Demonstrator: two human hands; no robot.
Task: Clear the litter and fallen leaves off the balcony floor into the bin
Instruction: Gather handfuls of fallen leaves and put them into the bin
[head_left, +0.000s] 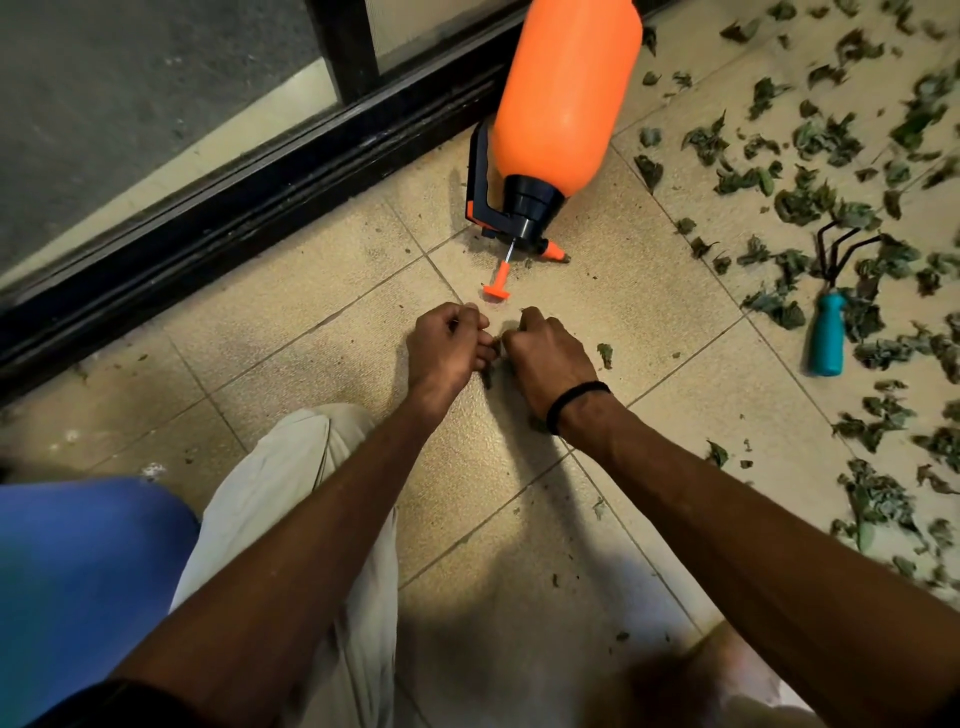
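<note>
A: Both hands are down on the floor tiles, knuckles up. The left hand has its fingers curled under; the right hand is curled too, with bits of leaf showing at its fingertips, so it seems to pinch a few scraps. Whether the left holds anything, one cannot tell.

B: Where is the bulk of the work?

A: Off to the right. The leaves lie scattered thick across the tiles there, around a rake with a teal handle. One leaf sits just beside the right hand. The bin is hard to name; a blurred blue shape at the person's left may be it, but that is a guess.

B: So how should the person do this step well?

A: Sweep the scraps together into one heap with the hand edges, then scoop with both palms cupped, rather than picking crumb by crumb. The grit between the hands is too fine to pinch.

B: And the sprayer?

A: It lies on its side near the door track, nozzle toward the hands. Gathering should steer clear of its plunger, just ahead of the knuckles.
</note>
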